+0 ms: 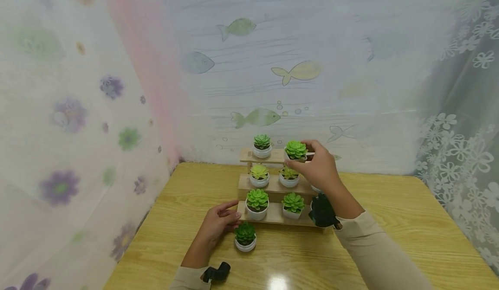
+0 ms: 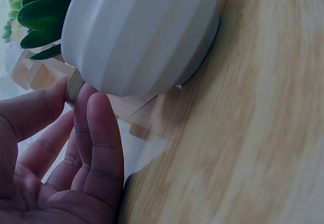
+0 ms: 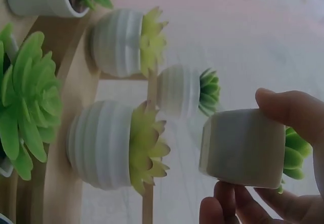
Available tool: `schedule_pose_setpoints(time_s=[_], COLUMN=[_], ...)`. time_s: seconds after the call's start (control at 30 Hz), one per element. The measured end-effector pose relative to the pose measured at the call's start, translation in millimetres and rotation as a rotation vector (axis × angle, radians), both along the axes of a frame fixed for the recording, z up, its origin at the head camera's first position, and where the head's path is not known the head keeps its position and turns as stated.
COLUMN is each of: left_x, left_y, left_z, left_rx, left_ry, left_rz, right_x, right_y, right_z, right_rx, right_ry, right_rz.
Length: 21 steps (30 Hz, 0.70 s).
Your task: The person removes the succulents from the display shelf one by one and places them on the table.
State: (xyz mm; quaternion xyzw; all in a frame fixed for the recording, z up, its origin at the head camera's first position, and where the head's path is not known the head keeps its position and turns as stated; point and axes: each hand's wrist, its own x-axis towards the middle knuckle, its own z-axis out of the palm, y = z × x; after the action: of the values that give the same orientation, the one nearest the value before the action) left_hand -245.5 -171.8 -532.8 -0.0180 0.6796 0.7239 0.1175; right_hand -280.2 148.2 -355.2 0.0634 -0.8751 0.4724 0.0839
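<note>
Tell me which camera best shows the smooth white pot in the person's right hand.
The right wrist view: the smooth white pot appears close up, its side largely uncovered. The head view shows it smaller, partly hidden by the right hand, under its green plant. I cannot identify it in the left wrist view.

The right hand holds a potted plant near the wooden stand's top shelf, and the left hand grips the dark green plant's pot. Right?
Not quite: the left hand pinches the end of the bottom shelf, not that pot; the left wrist view shows it. The rest is right.
</note>
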Motion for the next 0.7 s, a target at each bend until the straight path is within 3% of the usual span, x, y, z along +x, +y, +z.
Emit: schedule_pose_setpoints(time_s=[0.27, 0.7], left_x=[1.6, -2.7], left_y=[0.4, 0.4], left_z=[-0.8, -2.0], left_rx=[0.006, -0.008], left_ry=[0.020, -0.005], left_rz=[-0.004, 0.011], right_x=[17.5, 49.0], right_y=[-1.3, -13.6], right_z=[-3.0, -16.6], right_rx=[0.004, 0.010], right_ry=[0.022, 0.033], right_rz=[0.013, 0.051])
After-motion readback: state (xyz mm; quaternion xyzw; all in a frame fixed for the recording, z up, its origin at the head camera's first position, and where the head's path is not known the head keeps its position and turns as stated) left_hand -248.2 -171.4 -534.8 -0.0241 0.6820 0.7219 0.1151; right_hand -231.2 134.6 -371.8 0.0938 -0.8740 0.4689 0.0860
